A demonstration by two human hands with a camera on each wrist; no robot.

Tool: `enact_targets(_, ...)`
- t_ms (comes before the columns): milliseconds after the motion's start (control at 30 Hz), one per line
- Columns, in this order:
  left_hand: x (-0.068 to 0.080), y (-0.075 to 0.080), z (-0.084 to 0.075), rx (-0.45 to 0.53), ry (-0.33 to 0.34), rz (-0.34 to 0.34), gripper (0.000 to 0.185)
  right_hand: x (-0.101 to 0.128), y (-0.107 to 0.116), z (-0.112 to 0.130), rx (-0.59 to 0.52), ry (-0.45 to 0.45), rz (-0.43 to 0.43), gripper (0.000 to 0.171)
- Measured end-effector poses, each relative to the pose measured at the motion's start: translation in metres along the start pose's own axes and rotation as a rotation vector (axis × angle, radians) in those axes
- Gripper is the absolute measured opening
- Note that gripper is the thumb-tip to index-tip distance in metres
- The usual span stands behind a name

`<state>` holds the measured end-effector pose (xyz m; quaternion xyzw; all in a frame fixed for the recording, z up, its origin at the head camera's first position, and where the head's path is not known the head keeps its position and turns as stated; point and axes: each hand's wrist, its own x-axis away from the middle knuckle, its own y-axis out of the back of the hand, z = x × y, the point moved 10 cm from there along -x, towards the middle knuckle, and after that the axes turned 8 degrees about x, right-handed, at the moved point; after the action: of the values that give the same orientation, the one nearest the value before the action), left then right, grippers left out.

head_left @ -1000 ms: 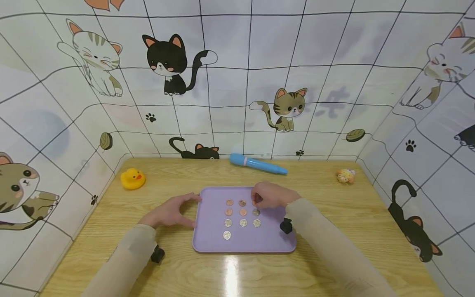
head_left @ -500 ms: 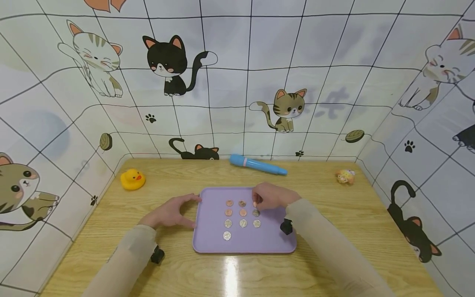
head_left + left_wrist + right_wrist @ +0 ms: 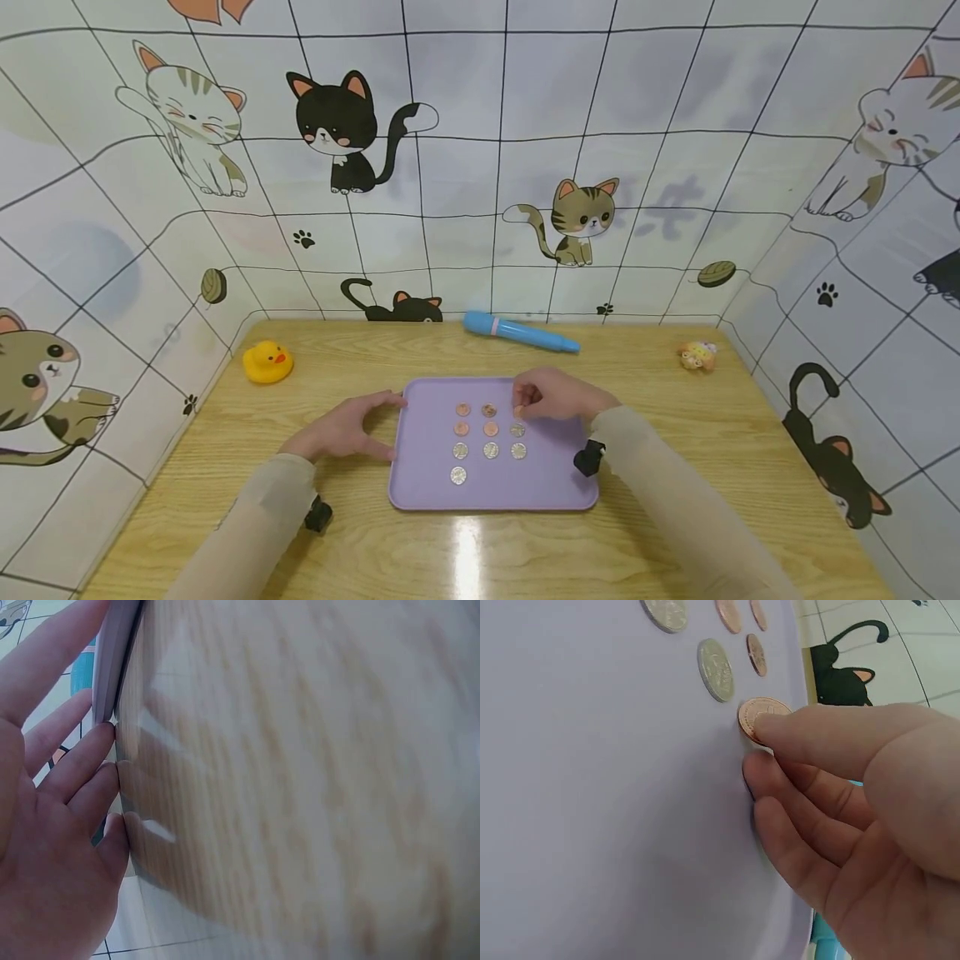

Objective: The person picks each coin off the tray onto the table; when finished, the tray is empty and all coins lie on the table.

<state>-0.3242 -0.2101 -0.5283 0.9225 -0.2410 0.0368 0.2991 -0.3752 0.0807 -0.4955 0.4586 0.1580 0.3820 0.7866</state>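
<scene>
Left to right: yellow duck (image 3: 267, 361) sits far left on the table (image 3: 225, 467), untouched. My left hand (image 3: 341, 429) lies on the wood with relaxed fingers (image 3: 71, 769) against the left rim of the purple tray (image 3: 420, 492), holding nothing, just bracing it.

On the tray the coins (image 3: 489, 430) lie in a grid, three columns: copper ones in the far rows, silver ones nearer me, one silver alone in the nearest row on the left. My right hand (image 3: 551, 395) is over the far right corner of the grid, with a fingertip on a copper coin (image 3: 761, 718). That coin appears to lie flat on the tray, just past a silver coin (image 3: 715, 669). I can't tell whether it is pinched or only pressed; the other fingers are curled loosely beside it.

To do this well, I judge: keep the left hand steady on the rim, slide the coin in line with its row and column without bumping the silver one, then lift the finger straight off.

Beyond, there's a blue pen (image 3: 521, 332) by the wall and a small toy (image 3: 699, 355) far right.

Writing: none readable. Coin faces are too small, and the wall shows only cat drawings.
</scene>
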Motion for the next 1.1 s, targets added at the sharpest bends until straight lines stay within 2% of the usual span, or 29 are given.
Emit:
enact_targets(300, -0.001, -0.001, 0.001, 0.020, 0.002, 0.006, 0.081, 0.008, 0.005, -0.007, -0.113, 0.006, -0.032, 0.007)
enact_targets(467, -0.001, -0.001, 0.001, 0.019, -0.009, 0.010, 0.081, 0.016, 0.010, -0.012, -0.116, -0.027, -0.061, 0.005)
enact_targets(633, 0.000, -0.001, 0.000, 0.012, -0.027, 0.015, 0.081, 0.029, 0.018, -0.024, -0.132, -0.076, -0.103, 0.011)
enact_targets(967, 0.000, -0.002, 0.001, 0.002, -0.015, 0.016, 0.081, 0.057, 0.042, -0.047, -0.129, -0.105, -0.163, 0.016)
enact_targets(1100, -0.001, -0.001, 0.003, 0.009, -0.010, 0.014, 0.080, 0.066, 0.053, -0.059, -0.146, -0.130, -0.174, 0.012)
